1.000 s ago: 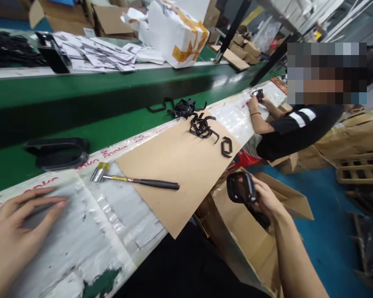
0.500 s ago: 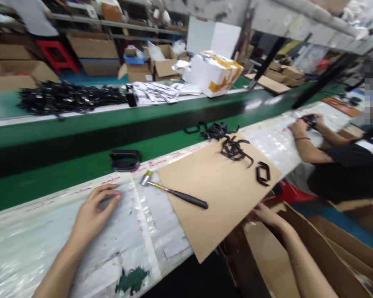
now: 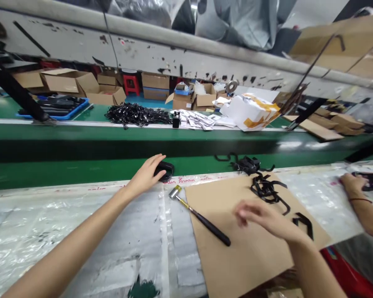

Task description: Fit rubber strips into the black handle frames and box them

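Note:
My left hand [image 3: 146, 176] reaches to the green strip behind the table and is closed around a black hollow frame [image 3: 168, 171], its fingers partly covering the piece. Over a brown cardboard sheet [image 3: 236, 256] hangs my right hand [image 3: 264, 217], smeared by motion, its fingers bent; whether it holds anything is unclear. Between the hands lies a hammer [image 3: 202, 219] with a black grip and a yellow-and-metal head. Black bent brackets [image 3: 267, 188] lie in a tangle on the sheet's far part, and another black bracket [image 3: 304, 223] sits near its right side.
A co-worker's hand [image 3: 356, 186] holds a dark part at the right. More black pieces [image 3: 247, 164] lie on the green strip. Along the raised green ledge are a black heap [image 3: 136, 114], white papers [image 3: 195, 119] and a taped white box [image 3: 251, 111]. A beam [image 3: 174, 45] crosses above.
My left hand has moved forward from the white table cover to the black frame. My right hand has risen from beneath the cardboard's edge to above the sheet. The view has turned left.

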`<action>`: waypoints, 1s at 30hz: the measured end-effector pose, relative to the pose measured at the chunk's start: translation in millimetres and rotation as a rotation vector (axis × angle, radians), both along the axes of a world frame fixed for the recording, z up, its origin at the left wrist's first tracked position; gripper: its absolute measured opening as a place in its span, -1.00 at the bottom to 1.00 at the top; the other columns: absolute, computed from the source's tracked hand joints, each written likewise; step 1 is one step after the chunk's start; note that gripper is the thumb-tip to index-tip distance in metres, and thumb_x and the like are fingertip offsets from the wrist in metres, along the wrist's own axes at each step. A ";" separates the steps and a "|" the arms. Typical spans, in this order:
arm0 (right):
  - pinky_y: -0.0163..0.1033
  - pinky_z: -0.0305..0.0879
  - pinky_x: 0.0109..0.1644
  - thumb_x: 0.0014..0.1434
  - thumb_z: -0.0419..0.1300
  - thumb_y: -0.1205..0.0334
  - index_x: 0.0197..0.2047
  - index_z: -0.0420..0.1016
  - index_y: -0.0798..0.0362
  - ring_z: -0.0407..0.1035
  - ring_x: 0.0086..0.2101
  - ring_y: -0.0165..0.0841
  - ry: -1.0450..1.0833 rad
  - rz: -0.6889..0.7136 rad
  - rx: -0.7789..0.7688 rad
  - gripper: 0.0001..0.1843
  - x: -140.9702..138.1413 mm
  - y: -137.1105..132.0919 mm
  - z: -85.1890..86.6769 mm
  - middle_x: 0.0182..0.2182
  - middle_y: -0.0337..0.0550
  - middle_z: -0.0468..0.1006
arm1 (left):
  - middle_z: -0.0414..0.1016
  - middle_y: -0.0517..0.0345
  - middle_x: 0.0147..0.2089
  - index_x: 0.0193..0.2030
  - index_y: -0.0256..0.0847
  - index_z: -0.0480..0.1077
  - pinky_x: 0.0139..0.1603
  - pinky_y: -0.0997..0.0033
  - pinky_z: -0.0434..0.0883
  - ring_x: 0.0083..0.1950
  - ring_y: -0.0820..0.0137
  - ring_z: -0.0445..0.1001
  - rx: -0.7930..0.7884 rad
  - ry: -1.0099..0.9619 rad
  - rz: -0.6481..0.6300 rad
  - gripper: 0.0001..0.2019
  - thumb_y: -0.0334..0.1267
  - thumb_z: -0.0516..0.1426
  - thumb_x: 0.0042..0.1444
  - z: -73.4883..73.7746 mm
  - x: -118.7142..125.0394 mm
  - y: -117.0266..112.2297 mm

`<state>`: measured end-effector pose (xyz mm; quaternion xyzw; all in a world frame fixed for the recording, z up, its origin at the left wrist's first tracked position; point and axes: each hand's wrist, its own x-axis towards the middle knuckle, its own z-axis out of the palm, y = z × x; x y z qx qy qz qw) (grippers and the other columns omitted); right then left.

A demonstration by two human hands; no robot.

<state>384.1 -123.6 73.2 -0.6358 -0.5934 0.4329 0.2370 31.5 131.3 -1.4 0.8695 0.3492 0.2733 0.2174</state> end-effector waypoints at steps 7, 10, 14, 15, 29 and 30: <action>0.05 0.51 0.14 0.44 0.26 0.12 0.18 0.53 0.07 0.55 0.03 -0.17 -0.431 -0.407 0.078 -0.67 28.2 168.5 -28.4 0.12 0.02 0.59 | 0.65 -0.01 -0.13 -0.05 -0.13 0.47 -0.01 0.13 0.53 -0.08 0.10 0.64 -0.186 -0.061 0.086 -0.65 0.09 0.08 0.32 7.2 15.3 28.5; 0.10 0.53 0.13 0.42 0.30 0.10 0.23 0.49 0.07 0.52 0.07 -0.13 -0.461 -0.494 0.061 -0.60 31.0 198.0 -38.2 0.18 0.01 0.54 | 0.61 0.13 -0.30 -0.14 -0.15 0.38 -0.24 0.30 0.55 -0.29 0.23 0.65 -0.614 -0.459 0.171 -0.52 0.27 0.21 0.17 14.9 9.1 8.4; 0.02 0.57 0.05 0.43 0.30 0.12 0.17 0.52 0.08 0.55 -0.02 -0.20 -0.326 -0.445 0.130 -0.67 -1.0 210.2 -52.0 0.09 -0.02 0.58 | 0.59 0.19 -0.37 -0.18 -0.19 0.39 -0.32 0.38 0.60 -0.42 0.37 0.60 -1.051 -0.824 0.173 -0.56 0.09 0.38 0.05 17.1 2.3 -29.8; -0.02 0.59 0.00 0.43 0.29 0.12 0.14 0.53 0.10 0.57 -0.08 -0.23 -0.264 -0.409 0.165 -0.69 -14.1 210.0 -54.2 0.04 -0.04 0.60 | 0.60 0.18 -0.37 -0.17 -0.21 0.43 -0.35 0.43 0.59 -0.42 0.39 0.61 -1.110 -0.882 0.184 -0.62 -0.02 0.40 0.06 15.5 1.1 -38.7; -0.23 0.50 -0.32 0.32 0.37 0.06 -0.16 0.71 -0.04 0.55 -0.31 -0.29 0.348 -0.085 0.651 -0.83 -161.5 118.7 -32.0 -0.24 -0.08 0.63 | 0.66 0.08 -0.29 -0.06 -0.29 0.55 -0.16 0.39 0.61 -0.29 0.37 0.65 -1.506 -1.410 0.105 -0.78 -0.33 0.37 0.17 -17.4 6.1 -91.0; -0.20 0.53 -0.23 0.31 0.39 0.10 -0.19 0.73 -0.06 0.56 -0.23 -0.25 0.278 -0.082 0.708 -0.87 -165.0 117.1 -35.4 -0.20 -0.07 0.61 | 0.66 0.08 -0.28 -0.07 -0.28 0.55 -0.14 0.39 0.61 -0.29 0.38 0.64 -1.503 -1.428 0.096 -0.78 -0.30 0.38 0.17 -17.7 5.8 -91.0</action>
